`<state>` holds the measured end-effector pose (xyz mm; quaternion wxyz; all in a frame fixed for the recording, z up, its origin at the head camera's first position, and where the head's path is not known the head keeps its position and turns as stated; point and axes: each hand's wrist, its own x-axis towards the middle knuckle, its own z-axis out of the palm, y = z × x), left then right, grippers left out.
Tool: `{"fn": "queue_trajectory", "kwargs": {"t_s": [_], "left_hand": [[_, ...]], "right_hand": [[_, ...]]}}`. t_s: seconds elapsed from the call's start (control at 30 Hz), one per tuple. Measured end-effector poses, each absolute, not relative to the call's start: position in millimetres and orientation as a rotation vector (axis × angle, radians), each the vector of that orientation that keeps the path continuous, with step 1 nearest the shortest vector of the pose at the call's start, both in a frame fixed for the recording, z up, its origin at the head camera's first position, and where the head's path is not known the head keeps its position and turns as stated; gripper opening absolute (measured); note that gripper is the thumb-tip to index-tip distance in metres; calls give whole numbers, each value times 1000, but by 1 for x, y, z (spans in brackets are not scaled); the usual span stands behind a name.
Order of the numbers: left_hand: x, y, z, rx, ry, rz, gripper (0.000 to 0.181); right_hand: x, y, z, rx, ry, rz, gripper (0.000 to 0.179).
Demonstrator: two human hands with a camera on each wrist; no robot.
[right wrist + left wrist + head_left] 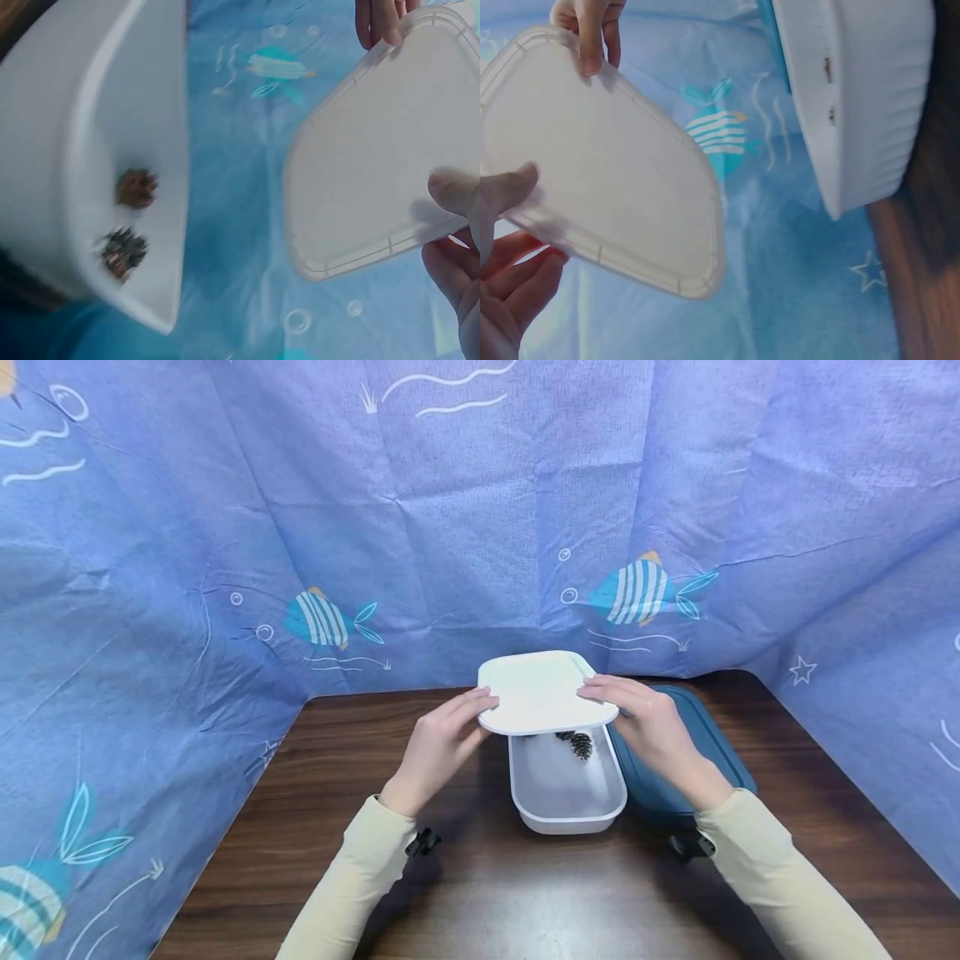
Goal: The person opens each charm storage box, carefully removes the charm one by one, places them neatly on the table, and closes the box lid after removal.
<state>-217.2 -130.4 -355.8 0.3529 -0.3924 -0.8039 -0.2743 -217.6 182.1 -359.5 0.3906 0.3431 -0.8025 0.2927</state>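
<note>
A white rectangular lid (543,693) with rounded corners is held in the air by both hands. My left hand (446,739) pinches its left edge, thumb on the underside and fingers on top. At the opposite edge my right hand (656,722) grips it the same way. Below and partly behind the lid stands a white plastic container (568,793), its top uncovered. Pine cones (581,745) lie inside at its far end; the right wrist view shows a brown pine cone (136,187) and a greyer one (124,251). The lid hides the container's far part in the head view.
A dark blue lid or tray (697,727) lies to the right of the container, partly under my right forearm. The dark wooden table (315,827) ends at a blue fish-patterned cloth (450,527) hanging behind and at the sides.
</note>
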Motion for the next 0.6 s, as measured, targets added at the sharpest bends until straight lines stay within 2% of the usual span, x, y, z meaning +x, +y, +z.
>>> {"fn": "queue_trajectory", "kwargs": {"t_s": [0.3, 0.47, 0.6], "left_hand": [[-206, -143, -328, -905, -1822, -712, 30], [-198, -150, -319, -853, -1783, -749, 23], [-193, -159, -310, -803, -1742, -806, 25]], "right_hand": [[-211, 153, -330, 833, -1921, 945, 40], [-208, 137, -323, 734, -1891, 1030, 40], [-208, 122, -322, 700, -1844, 1190, 38]]}}
